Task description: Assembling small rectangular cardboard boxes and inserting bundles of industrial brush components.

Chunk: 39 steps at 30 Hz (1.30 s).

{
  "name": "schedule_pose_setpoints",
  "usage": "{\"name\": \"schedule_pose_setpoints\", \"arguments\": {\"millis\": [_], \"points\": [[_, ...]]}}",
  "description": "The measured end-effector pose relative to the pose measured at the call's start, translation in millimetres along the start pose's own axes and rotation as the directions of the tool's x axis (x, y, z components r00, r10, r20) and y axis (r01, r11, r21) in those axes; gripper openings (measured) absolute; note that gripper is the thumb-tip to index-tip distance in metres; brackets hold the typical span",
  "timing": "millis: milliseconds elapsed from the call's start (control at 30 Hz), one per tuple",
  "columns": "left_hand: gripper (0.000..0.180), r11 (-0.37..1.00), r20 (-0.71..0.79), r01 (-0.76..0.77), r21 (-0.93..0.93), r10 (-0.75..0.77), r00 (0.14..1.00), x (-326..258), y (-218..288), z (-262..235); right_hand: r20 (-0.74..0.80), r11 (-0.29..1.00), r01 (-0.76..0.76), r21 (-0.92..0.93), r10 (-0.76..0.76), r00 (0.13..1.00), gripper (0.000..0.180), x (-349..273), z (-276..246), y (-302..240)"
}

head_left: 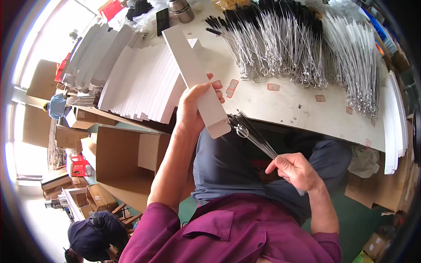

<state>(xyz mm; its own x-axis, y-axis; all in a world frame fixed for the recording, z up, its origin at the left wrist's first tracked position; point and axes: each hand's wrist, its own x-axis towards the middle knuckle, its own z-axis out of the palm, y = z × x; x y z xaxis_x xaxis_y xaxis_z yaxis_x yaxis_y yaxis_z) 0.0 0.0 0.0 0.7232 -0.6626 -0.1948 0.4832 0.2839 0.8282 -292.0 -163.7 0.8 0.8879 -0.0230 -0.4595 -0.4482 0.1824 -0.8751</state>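
- Two bare hands are at work in the head view, at the near edge of the table.
- The left hand is closed around a white box, thumb on one side, fingertips showing past the other.
- That box is long, slim and flat-sided, tilted across the near edge, its upper end leaning toward the far left corner; a small flap shows at its lower end.
- The right hand is closed on a bunch of wire brushes, held off the table in front of the near edge.
- From here their bristles look black and dense, the wire stems silvery, with a shiny ring among the bristles. The bristle end is just beside the box's lower end; whether they touch, I can't tell.
- Stacked white boxes fill the table's left end; a heap of brushes lies toward the far edge, rings facing the near one.
- Small red-edged labels dot the tabletop, their marks too small to read.
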Motion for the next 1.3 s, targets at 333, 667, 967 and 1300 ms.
{"name": "schedule_pose_setpoints", "arguments": {"millis": [333,667,967,1300], "points": [[0.051,0.965,-0.092,-0.198,-0.171,0.184,0.979,-9,3,26,-0.029,0.988,0.044,-0.15,-0.049,0.998,0.054,15,11,4],[0.044,0.971,-0.091,-0.205,-0.125,0.194,0.977,-17,-14,32,-0.006,0.991,-0.013,-0.129,0.012,1.0,0.058,22,6,3],[0.036,0.987,-0.029,-0.103,-0.127,0.1,0.995,-30,-52,48,0.029,0.997,0.052,-0.051,-0.051,0.998,0.047,50,6,-13],[0.047,0.976,0.04,-0.088,0.198,0.081,0.996,-61,-73,49,-0.041,0.978,0.175,0.113,-0.171,0.984,0.038,74,3,-14]]}}
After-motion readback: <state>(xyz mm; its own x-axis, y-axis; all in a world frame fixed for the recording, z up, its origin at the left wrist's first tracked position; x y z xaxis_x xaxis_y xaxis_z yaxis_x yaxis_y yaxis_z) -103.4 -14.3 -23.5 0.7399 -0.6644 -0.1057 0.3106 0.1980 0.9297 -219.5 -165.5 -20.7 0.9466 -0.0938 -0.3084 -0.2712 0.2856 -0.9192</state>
